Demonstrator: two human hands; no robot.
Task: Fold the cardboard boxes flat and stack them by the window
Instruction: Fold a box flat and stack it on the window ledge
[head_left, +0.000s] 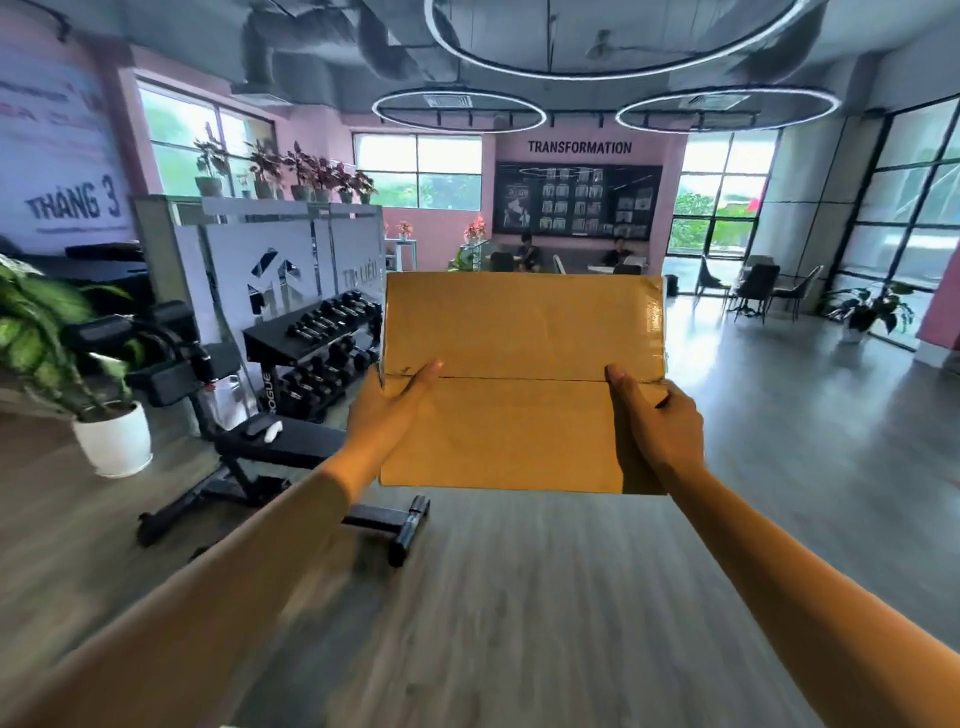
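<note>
The cardboard box (522, 382) is held up at chest height, well in front of the weight bench (270, 457) and a little to its right. The left hand (387, 415) grips its left edge, thumb across the face; the right hand (657, 421) grips the right edge the same way. The box looks flattened already, its seam running between the thumbs, so this seems the carrying step. Next it needs taking to a window (722, 202) beyond the bench and laying flat there.
</note>
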